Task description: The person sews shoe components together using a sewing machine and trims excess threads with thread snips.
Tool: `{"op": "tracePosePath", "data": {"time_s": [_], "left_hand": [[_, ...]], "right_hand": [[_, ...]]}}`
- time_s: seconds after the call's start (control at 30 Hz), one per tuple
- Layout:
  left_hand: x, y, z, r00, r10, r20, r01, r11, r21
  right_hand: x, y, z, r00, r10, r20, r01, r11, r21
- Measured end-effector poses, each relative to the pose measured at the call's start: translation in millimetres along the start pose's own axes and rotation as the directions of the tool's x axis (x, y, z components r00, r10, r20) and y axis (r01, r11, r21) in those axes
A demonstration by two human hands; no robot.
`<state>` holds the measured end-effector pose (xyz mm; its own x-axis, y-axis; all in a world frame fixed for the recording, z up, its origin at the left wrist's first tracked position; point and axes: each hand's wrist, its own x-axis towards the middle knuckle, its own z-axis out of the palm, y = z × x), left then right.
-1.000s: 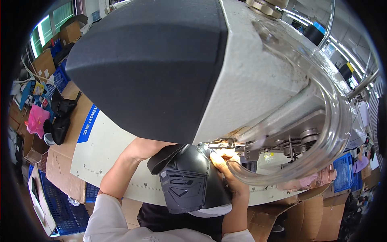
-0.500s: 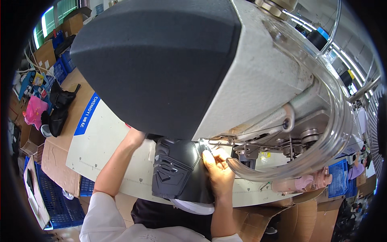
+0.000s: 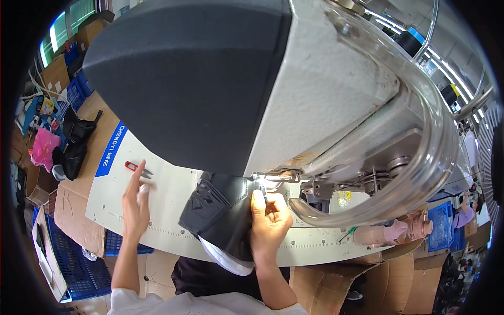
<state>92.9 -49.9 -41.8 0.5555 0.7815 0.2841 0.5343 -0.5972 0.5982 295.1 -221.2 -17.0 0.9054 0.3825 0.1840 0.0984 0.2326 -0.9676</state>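
My right hand (image 3: 270,223) pinches the edge of a black stitched workpiece (image 3: 228,210), under the lit needle area of a sewing machine (image 3: 294,94). The workpiece has a raised moulded panel and a white lower part; its far end is hidden by the machine head. My left hand (image 3: 135,210) is off the workpiece, fingers stretched apart and slightly blurred, holding nothing. Just beyond its fingertips lie red-handled thread snips (image 3: 132,166) on the pale machine table (image 3: 168,194).
A clear bent tube (image 3: 367,215) curves round the machine's right side. A pinkish bottle (image 3: 394,233) lies at the table's right end. Cardboard (image 3: 79,205) and blue crates (image 3: 79,262) stand left; black pieces (image 3: 76,142) lie on cardboard.
My left hand has come away from the workpiece toward me and to the left, uncovering the snips. The right hand and workpiece have shifted left in view, the workpiece now more slanted.
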Motion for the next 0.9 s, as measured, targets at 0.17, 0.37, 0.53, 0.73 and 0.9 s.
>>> {"op": "tracePosePath", "data": {"time_s": [0.17, 0.37, 0.53, 0.73, 0.9], "left_hand": [[-49, 95, 3, 0.997, -0.030, 0.073, 0.071, 0.739, -0.670], [-24, 135, 29, 0.997, 0.060, -0.046, -0.071, 0.528, -0.846], [-19, 138, 29, 0.992, -0.114, 0.050, 0.104, 0.539, -0.836], [-7, 132, 26, 0.997, -0.077, 0.026, 0.065, 0.572, -0.817], [8, 116, 26, 0.993, -0.097, 0.062, 0.108, 0.608, -0.786]], "right_hand": [[-7, 3, 8, 0.999, -0.009, -0.034, 0.011, 0.998, 0.066], [-16, -13, 6, 0.997, 0.038, 0.065, -0.038, 0.999, -0.011], [-18, 2, -12, 0.987, -0.107, 0.123, 0.109, 0.994, -0.013], [-15, 10, -10, 0.976, -0.192, 0.103, 0.199, 0.978, -0.068], [-19, 10, -1, 0.980, -0.191, 0.051, 0.195, 0.975, -0.103]]}}
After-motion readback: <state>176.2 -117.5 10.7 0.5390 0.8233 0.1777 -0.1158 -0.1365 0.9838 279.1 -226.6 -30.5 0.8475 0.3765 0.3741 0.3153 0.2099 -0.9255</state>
